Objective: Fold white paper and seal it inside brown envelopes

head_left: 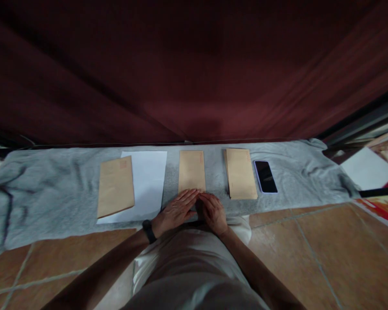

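Observation:
A single brown paper envelope (192, 170) lies in front of me, with small red print at its upper right corner. My left hand (177, 210) rests its outstretched fingers over the envelope's near edge, the thumb apart from them. Beside it, my right hand (212, 212) lays its slightly bent fingers on the same edge, and the fingertips of both hands almost meet. That near edge is partly hidden under the hands. A dark watch (149, 231) sits on my left wrist.
A grey cloth (67, 168) covers the long narrow surface. To the left, a thick brown envelope stack (115, 187) overlaps white paper (150, 181). On the right are another envelope stack (241, 174) and a phone (265, 177). A dark red curtain (194, 86) hangs behind.

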### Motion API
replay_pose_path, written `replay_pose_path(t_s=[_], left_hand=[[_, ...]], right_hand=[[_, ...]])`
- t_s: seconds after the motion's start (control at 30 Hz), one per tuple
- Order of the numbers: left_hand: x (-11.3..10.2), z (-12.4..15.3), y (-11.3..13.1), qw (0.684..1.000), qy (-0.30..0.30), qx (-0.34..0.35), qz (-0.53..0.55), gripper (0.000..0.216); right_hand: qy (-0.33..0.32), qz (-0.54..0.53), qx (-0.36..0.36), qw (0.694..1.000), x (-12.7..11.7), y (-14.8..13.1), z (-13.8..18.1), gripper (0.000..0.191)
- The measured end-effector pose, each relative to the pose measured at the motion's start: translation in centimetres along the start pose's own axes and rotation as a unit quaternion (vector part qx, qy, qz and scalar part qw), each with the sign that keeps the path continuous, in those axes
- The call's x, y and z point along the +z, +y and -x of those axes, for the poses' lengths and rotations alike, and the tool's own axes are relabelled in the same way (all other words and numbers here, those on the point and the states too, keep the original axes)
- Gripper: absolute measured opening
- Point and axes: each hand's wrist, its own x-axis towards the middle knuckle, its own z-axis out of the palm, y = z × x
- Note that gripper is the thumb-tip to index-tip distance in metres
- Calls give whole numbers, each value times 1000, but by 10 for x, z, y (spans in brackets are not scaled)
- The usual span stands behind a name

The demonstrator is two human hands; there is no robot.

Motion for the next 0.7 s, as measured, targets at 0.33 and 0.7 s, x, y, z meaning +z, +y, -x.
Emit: replay_pose_path(t_s=[0.33,0.7], left_hand=[[2,19,19,996,19,-82,-35,67],[-4,35,18,991,26,-118,-51,65]], right_hand=[[-76,81,-18,994,1,-14,-7,53],[-26,109,20,993,-10,-6,7,49]])
